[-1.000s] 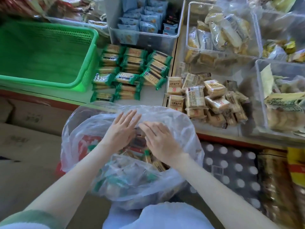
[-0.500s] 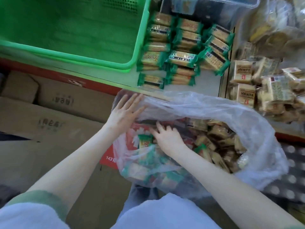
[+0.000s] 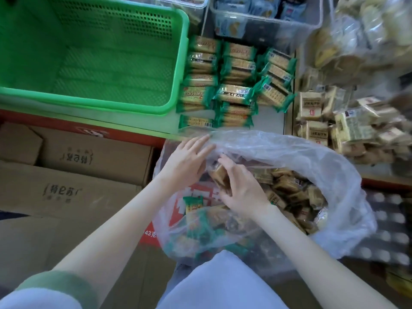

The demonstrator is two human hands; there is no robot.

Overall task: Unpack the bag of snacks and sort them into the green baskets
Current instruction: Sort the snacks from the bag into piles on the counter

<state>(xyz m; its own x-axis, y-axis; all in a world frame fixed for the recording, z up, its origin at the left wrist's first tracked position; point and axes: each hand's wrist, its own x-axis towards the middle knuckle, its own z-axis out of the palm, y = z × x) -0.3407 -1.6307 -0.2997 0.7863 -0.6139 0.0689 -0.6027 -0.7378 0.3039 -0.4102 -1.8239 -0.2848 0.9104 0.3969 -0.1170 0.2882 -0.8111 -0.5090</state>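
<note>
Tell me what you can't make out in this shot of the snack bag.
Head view only.
brown pack: mostly covered by the right hand; label unreadable.
Snacks low in the plastic bag: veiled by crumpled film.
green basket: left side cut off by frame edge.
Top-right packs: motion-blurred.

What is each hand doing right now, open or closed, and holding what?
Left hand: open, straight fingers on the plastic bag rim.
Right hand: closed around a brown snack packet inside the bag.

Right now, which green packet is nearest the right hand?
The green packet upright inside the bag, just left of the right hand, which grips a brown packet. Others lie on the shelf or deeper down.
</note>
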